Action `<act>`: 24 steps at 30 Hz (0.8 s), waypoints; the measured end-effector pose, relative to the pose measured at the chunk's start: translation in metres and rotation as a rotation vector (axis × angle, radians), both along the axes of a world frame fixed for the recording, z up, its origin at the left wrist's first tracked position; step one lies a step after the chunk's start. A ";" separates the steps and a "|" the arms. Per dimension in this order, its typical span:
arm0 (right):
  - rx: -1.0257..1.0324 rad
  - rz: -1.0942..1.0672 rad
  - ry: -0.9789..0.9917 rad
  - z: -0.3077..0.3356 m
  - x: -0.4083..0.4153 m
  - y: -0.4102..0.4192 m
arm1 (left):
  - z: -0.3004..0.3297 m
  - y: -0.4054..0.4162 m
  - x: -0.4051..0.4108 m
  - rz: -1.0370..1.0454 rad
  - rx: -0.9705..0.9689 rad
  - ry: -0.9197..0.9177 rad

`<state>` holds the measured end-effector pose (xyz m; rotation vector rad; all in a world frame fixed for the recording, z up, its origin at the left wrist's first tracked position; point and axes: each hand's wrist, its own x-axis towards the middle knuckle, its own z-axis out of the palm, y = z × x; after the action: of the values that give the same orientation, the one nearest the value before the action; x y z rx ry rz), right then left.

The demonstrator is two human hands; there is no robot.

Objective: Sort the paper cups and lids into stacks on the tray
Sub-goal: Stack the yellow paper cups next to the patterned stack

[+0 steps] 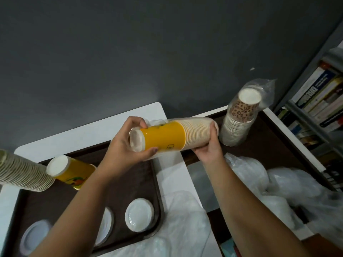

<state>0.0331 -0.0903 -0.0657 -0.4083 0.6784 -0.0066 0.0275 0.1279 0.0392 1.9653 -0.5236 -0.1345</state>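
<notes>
Two hands hold a nested stack of yellow paper cups (172,135) sideways above the gap between two dark brown trays. The left hand (123,145) curls round the stack's closed white base end; the right hand (210,145) wraps the ribbed band of cream rims at the open end. Thin clear plastic clings to the stack near the left fingers.

On the left tray (148,175), a second yellow cup stack (70,171) lies tilted beside a long cream-rimmed stack (24,173) at the frame's edge, and three round white lids (139,215) lie flat along the near side, two partly hidden by the left forearm.

On the right tray (269,138), a stack of brown-patterned cups (239,119) stands base-up in a clear plastic sleeve; crumpled plastic bags (274,186) with white contents lie nearer. Both trays rest on a white surface (172,173).
</notes>
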 end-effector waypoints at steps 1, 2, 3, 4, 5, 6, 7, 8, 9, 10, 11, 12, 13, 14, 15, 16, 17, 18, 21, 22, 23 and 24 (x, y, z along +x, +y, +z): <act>-0.023 0.023 -0.020 0.010 -0.002 0.005 | 0.004 0.010 -0.007 -0.010 -0.001 0.038; -0.040 0.046 -0.050 0.020 -0.006 0.009 | 0.008 0.020 -0.015 -0.015 0.009 0.066; -0.061 0.063 -0.081 0.028 -0.009 0.014 | 0.012 0.029 -0.023 -0.015 0.040 0.081; -0.076 0.075 -0.108 0.039 -0.015 0.020 | 0.016 0.038 -0.031 -0.006 0.084 0.082; -0.092 0.081 -0.131 0.048 -0.021 0.026 | 0.020 0.048 -0.039 0.011 0.133 0.074; -0.110 0.087 -0.153 0.056 -0.027 0.033 | 0.023 0.058 -0.046 0.030 0.178 0.069; -0.133 0.088 -0.173 0.065 -0.034 0.040 | 0.028 0.069 -0.054 0.037 0.217 0.067; -0.154 0.090 -0.204 0.077 -0.041 0.047 | 0.032 0.080 -0.061 0.034 0.251 0.065; -0.189 0.090 -0.237 0.090 -0.048 0.056 | 0.036 0.090 -0.069 0.024 0.275 0.061; -0.238 0.095 -0.262 0.101 -0.055 0.065 | 0.039 0.100 -0.077 0.014 0.301 0.061; -0.288 0.100 -0.307 0.111 -0.061 0.074 | 0.040 0.108 -0.086 0.010 0.328 0.058; -0.339 0.109 -0.365 0.120 -0.068 0.084 | 0.039 0.114 -0.096 0.017 0.362 0.048; -0.390 0.127 -0.421 0.127 -0.076 0.095 | 0.036 0.121 -0.108 0.032 0.394 0.035; -0.441 0.160 -0.473 0.134 -0.086 0.107 | 0.031 0.129 -0.121 0.055 0.417 0.036; -0.487 0.203 -0.524 0.138 -0.095 0.119 | 0.024 0.137 -0.133 0.074 0.424 0.057; -0.526 0.259 -0.569 0.142 -0.106 0.132 | 0.016 0.147 -0.146 0.085 0.416 0.092; -0.576 0.319 -0.604 0.143 -0.117 0.145 | 0.008 0.156 -0.158 0.093 0.391 0.132; -0.646 0.372 -0.632 0.144 -0.126 0.157 | 0.000 0.164 -0.168 0.113 0.357 0.173; -0.878 0.479 -0.738 0.144 -0.151 0.194 | -0.022 0.185 -0.195 0.176 0.319 0.214; -0.939 0.505 -0.770 0.144 -0.156 0.201 | -0.029 0.189 -0.201 0.189 0.307 0.234; -0.986 0.540 -0.795 0.144 -0.162 0.211 | -0.036 0.196 -0.208 0.205 0.293 0.259; -1.022 0.584 -0.810 0.145 -0.167 0.221 | -0.042 0.204 -0.214 0.215 0.281 0.286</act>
<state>-0.1341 0.1311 0.0788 -1.4762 -0.3261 0.0347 -0.1862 0.3318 -0.0024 2.2133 -0.1084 -0.3628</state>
